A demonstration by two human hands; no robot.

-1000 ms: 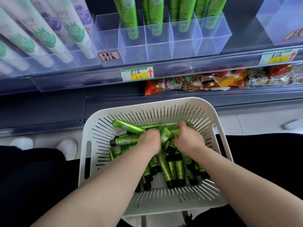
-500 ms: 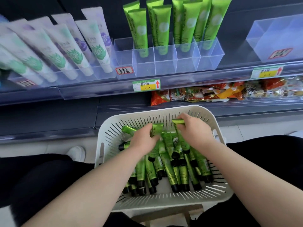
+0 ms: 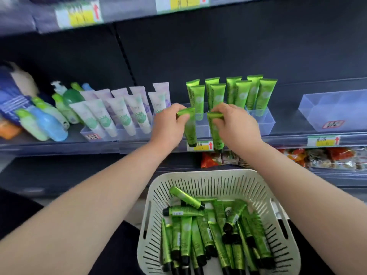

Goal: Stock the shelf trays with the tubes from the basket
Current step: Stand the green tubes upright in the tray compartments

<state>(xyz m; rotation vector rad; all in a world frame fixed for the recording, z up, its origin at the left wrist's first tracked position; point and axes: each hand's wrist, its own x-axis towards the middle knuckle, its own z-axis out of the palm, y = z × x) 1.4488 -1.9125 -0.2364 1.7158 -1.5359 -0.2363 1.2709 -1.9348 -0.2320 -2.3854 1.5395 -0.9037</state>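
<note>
Several dark shelves are seen against a dark back panel (image 3: 218, 52), with clear strips run along their front edges. On the middle shelf (image 3: 288, 124) a divided clear tray (image 3: 262, 122) is set, in which standing tubes (image 3: 240, 94) of bright green are kept upright, crimped ends up. A second clear tray (image 3: 333, 110) is placed well apart to its right, while pale tubes (image 3: 123, 112) and bottles (image 3: 49, 116) are ranged to its left. Snack packets (image 3: 317, 157) are laid on the shelf below. A white slotted basket (image 3: 200, 173) is seen low in front, with many loose tubes (image 3: 208, 231) heaped in it.

One held tube (image 3: 190, 128) is pinched at its crimped end by the curled fingers and thumb of the left hand (image 3: 168, 124) and is hung cap down before the divided tray's front wall. Another tube (image 3: 216, 133) is gripped likewise by the right hand (image 3: 236, 124), just beside the first. Both hands are raised well above the basket.

Price tags (image 3: 200, 145) with a yellow band and a red arrow are fixed to the shelf edges, and a red-framed sticker (image 3: 332, 124) is stuck on the second tray; all writing is too blurred to be read
</note>
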